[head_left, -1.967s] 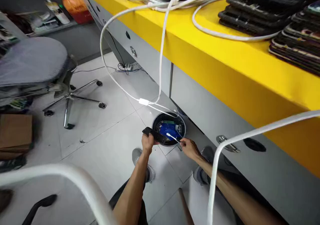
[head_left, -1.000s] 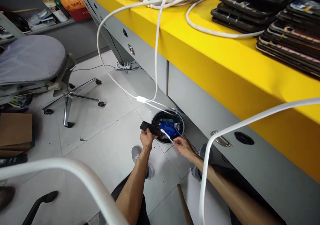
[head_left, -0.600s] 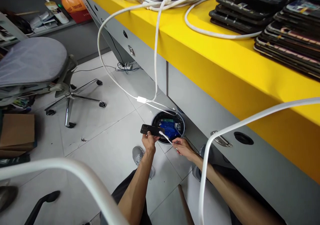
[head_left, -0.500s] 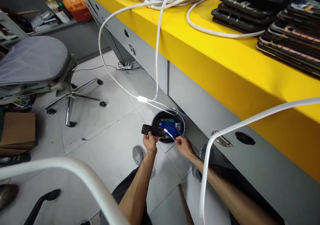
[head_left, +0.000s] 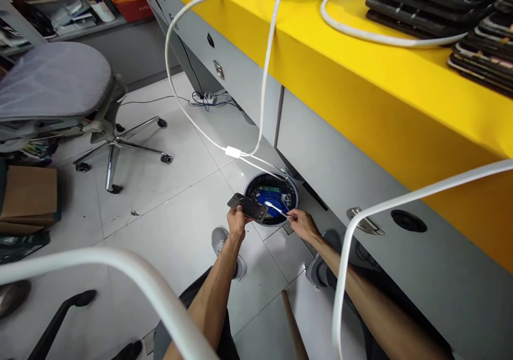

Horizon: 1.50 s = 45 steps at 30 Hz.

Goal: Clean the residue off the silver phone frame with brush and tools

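My left hand (head_left: 237, 222) is closed on the lower edge of a dark, flat, phone-like panel (head_left: 247, 207), tilted over the left side of a round bin (head_left: 295, 210). To the right, my right hand (head_left: 303, 224) pinches a thin brush with a white tip (head_left: 276, 208). The white tip points left, close to the panel's right end; whether the two touch I cannot tell. Inside the bin, below both hands, lie a blue item (head_left: 269, 195) and some small scraps in a black liner.
A yellow bench (head_left: 360, 77) with grey drawers runs along the right, bearing stacked dark panels (head_left: 425, 13). A white cable (head_left: 264, 77) hangs from it beside the bin. A wheeled chair (head_left: 56, 82) and cardboard (head_left: 30, 192) stand left. Blurred white tubes (head_left: 120, 264) cross the foreground.
The panel has tilted, its right end now lower. My right hand and the brush have shifted slightly right. The view has moved a little, so the bench sits higher and further right.
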### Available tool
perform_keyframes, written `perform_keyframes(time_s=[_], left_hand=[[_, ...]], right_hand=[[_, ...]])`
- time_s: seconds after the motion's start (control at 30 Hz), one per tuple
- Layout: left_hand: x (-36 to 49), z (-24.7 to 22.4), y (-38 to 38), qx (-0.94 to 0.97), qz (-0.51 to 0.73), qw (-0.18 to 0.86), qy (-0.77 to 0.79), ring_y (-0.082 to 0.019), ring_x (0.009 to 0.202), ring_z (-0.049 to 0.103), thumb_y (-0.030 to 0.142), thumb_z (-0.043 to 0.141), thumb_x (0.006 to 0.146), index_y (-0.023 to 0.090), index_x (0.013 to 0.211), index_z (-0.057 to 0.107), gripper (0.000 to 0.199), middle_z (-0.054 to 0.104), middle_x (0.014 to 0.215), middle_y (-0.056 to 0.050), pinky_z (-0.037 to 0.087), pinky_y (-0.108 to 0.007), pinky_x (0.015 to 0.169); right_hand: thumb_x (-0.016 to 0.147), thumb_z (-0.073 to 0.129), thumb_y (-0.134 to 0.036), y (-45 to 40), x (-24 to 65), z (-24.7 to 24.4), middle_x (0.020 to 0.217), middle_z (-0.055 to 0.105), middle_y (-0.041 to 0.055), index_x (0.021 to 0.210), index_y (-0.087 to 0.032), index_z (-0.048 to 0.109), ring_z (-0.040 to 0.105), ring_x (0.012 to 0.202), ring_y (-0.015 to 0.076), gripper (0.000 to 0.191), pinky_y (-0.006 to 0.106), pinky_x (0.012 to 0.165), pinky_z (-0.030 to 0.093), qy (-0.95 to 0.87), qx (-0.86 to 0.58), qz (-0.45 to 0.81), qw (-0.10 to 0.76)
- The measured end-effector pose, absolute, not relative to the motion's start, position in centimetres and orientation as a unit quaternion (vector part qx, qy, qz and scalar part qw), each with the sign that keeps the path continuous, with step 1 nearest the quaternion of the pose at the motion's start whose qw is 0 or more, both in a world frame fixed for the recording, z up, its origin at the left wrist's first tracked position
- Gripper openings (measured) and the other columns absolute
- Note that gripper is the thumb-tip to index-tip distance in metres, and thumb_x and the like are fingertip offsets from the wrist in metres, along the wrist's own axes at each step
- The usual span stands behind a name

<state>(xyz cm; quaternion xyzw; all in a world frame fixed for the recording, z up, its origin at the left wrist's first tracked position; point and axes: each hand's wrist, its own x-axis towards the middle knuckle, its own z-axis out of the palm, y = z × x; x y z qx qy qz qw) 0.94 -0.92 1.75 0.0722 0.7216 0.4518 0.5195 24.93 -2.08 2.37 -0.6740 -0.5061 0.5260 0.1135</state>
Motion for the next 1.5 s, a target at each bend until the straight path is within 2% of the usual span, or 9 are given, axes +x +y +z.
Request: perform_keyframes(time_s=[0.17,0.37,0.6,0.8,1.07,1.2,1.4,1.5], left_hand=[[-0.7,2.0,0.2,0.089,0.448,0.524,0.719,-0.021,0.1,0.067,0.039,0.063,0.096,0.017,0.125,0.061,0.036,0.065,0.121,-0.009,0.06,-0.041,0.084],[-0.5,1.5,0.4,0.093,0.434,0.546,0.711,-0.021,0.098,0.067,0.039,0.064,0.096,0.017,0.124,0.061,0.036,0.066,0.12,-0.009,0.06,-0.041,0.083],[-0.8,1.9,0.8,0.098,0.429,0.546,0.713,-0.02,0.097,0.067,0.039,0.063,0.096,0.017,0.124,0.061,0.036,0.066,0.119,-0.008,0.06,-0.04,0.081],[-0.3,2.0,0.5,0.103,0.411,0.567,0.706,-0.019,0.095,0.068,0.039,0.064,0.096,0.017,0.122,0.062,0.034,0.067,0.116,-0.008,0.06,-0.038,0.079],[-0.5,2.2,0.7,0.116,0.395,0.573,0.709,-0.02,0.098,0.067,0.039,0.064,0.096,0.017,0.124,0.061,0.036,0.066,0.12,-0.009,0.06,-0.04,0.082],[0.0,2.2,0.6,0.119,0.387,0.579,0.708,-0.02,0.097,0.067,0.039,0.064,0.096,0.017,0.123,0.062,0.035,0.066,0.118,-0.008,0.06,-0.039,0.081],[0.1,2.4,0.4,0.126,0.391,0.579,0.704,-0.022,0.104,0.067,0.039,0.064,0.096,0.018,0.126,0.061,0.037,0.065,0.124,-0.009,0.059,-0.044,0.087],[-0.1,2.5,0.5,0.119,0.413,0.563,0.706,-0.022,0.104,0.066,0.039,0.064,0.096,0.018,0.127,0.06,0.038,0.064,0.125,-0.009,0.059,-0.044,0.087]], right_hand=[[0.098,0.064,-0.036,-1.8,25.4,2.7,0.124,0.066,0.0095,0.125,-0.017,0.063,0.067,0.104,0.0233,0.033,0.044,0.088,0.059,-0.512,-0.68,0.508,0.134],[0.097,0.065,-0.035,-2.7,24.0,2.5,0.12,0.068,0.0087,0.123,-0.016,0.064,0.069,0.099,0.0217,0.032,0.042,0.084,0.06,-0.536,-0.633,0.549,0.107],[0.098,0.064,-0.036,-2.8,25.1,2.7,0.125,0.066,0.0096,0.125,-0.017,0.063,0.067,0.104,0.0232,0.033,0.044,0.088,0.059,-0.528,-0.675,0.502,0.116],[0.097,0.065,-0.035,-3.4,23.6,3.4,0.12,0.068,0.0087,0.123,-0.016,0.064,0.069,0.099,0.0217,0.032,0.042,0.084,0.06,-0.547,-0.63,0.541,0.106],[0.098,0.064,-0.036,-2.5,24.7,3.4,0.123,0.067,0.0091,0.124,-0.017,0.063,0.068,0.102,0.0225,0.032,0.043,0.086,0.059,-0.521,-0.672,0.507,0.141],[0.098,0.065,-0.035,-2.8,24.0,3.7,0.118,0.068,0.0083,0.122,-0.016,0.064,0.069,0.097,0.021,0.03,0.04,0.082,0.06,-0.525,-0.65,0.533,0.13],[0.099,0.063,-0.034,-2.8,24.2,4.1,0.128,0.065,0.0099,0.125,-0.019,0.064,0.066,0.108,0.0235,0.03,0.045,0.091,0.058,-0.497,-0.688,0.511,0.132],[0.098,0.064,-0.035,-2.7,24.3,5.1,0.124,0.066,0.0091,0.122,-0.018,0.065,0.067,0.103,0.0225,0.029,0.043,0.088,0.059,-0.484,-0.679,0.537,0.127]])
